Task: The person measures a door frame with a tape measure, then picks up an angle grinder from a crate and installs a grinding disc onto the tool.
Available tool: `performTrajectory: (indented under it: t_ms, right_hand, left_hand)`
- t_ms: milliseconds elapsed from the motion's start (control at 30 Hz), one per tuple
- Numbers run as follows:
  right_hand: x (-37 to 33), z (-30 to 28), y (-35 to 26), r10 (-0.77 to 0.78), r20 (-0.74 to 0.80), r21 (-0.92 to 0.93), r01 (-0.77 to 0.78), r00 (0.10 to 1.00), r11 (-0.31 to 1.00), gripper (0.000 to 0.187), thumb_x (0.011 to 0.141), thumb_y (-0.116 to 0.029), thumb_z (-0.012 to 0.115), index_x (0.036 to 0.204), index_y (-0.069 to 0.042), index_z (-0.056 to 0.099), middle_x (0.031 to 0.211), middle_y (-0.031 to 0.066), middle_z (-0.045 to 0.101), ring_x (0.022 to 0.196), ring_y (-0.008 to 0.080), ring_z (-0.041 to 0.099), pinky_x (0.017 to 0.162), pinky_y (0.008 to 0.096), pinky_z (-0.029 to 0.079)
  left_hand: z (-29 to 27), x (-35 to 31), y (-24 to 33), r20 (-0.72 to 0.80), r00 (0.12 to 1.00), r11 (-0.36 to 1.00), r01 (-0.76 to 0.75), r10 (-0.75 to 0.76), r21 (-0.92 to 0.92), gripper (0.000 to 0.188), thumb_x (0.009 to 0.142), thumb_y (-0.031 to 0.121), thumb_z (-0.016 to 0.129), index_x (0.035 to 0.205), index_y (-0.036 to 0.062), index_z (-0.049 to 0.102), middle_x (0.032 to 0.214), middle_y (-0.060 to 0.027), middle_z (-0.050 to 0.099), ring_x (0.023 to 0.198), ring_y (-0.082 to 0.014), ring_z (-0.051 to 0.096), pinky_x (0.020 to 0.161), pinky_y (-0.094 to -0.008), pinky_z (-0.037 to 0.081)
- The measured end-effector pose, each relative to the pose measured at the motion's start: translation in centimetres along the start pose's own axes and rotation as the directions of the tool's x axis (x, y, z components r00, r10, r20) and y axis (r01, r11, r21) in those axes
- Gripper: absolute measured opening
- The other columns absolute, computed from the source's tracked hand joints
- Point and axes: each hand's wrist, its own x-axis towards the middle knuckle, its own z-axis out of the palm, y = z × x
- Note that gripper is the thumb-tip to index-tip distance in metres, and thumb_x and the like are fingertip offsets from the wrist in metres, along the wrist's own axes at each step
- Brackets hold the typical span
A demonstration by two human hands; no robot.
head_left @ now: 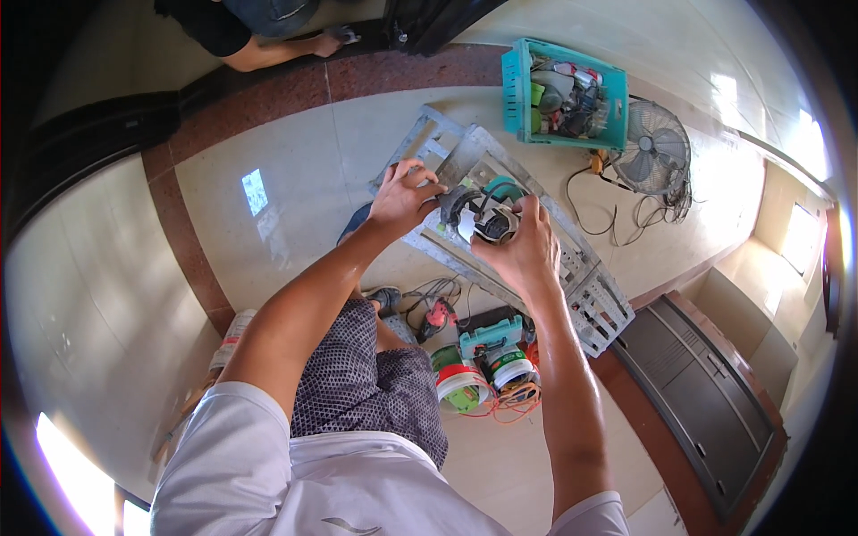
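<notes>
A black, white and grey device with rounded parts and a dark strap [483, 214] is between my hands; its exact kind is hard to make out, though it resembles a respirator mask. My right hand [527, 246] grips its black and white round end, thumb and fingers wrapped about it. At the opposite side, my left hand [407, 198] pinches the dark edge with thumb and forefinger, its other fingers curled loosely. Beneath the device lies a grey, paint-spattered platform [487, 156] with slots and holes. Part of a teal thing [506, 188] shows just behind the device.
A teal crate [514, 94] full of mixed items stands at the far right, beside a floor fan [657, 147] with loose cable. Near my legs are buckets [462, 389], a teal case [492, 335], a red power tool [438, 317] and cords. Another person's arm [286, 51] reaches in at far left.
</notes>
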Motion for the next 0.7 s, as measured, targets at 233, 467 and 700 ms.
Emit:
performTrajectory:
  t_ms: [233,467,700]
  right_hand:
    - [0.1,-0.5,-0.4,-0.024,-0.043,0.044,0.026,0.999,0.999,0.080,0.067,-0.039,0.094,0.126,-0.004,0.053,0.119,0.0254,0.067,0.103,0.0467,0.072,0.088,0.0552,0.058]
    - [-0.2,-0.9,-0.4,-0.073,-0.070,0.068,0.078,0.995,0.995,0.076,0.068,-0.036,0.095,0.123,-0.005,0.052,0.118,0.0248,0.067,0.102,0.0470,0.071,0.086,0.0555,0.057]
    - [-0.6,-1.3,-0.1,-0.114,-0.056,0.025,0.115,0.992,0.993,0.076,0.068,-0.036,0.096,0.123,-0.007,0.052,0.116,0.0216,0.067,0.098,0.0452,0.071,0.084,0.0551,0.057]
  left_hand:
    - [0.0,-0.4,1.0,-0.075,0.995,0.998,0.064,-0.063,0.013,0.036,0.080,0.015,0.086,0.115,0.0185,0.083,0.116,0.0000,0.072,0.130,-0.0311,0.057,0.107,-0.0494,0.045]
    - [3.4,-7.0,6.0,-0.004,0.960,0.959,0.279,-0.279,-0.053,0.032,0.080,0.030,0.089,0.107,0.0141,0.083,0.108,-0.0015,0.073,0.119,-0.0298,0.058,0.101,-0.0488,0.046]
    - [2.4,-5.0,5.9,-0.170,0.852,0.864,0.463,-0.495,-0.195,0.036,0.084,0.022,0.088,0.115,0.0085,0.080,0.117,-0.0082,0.073,0.120,-0.0335,0.061,0.104,-0.0486,0.048]
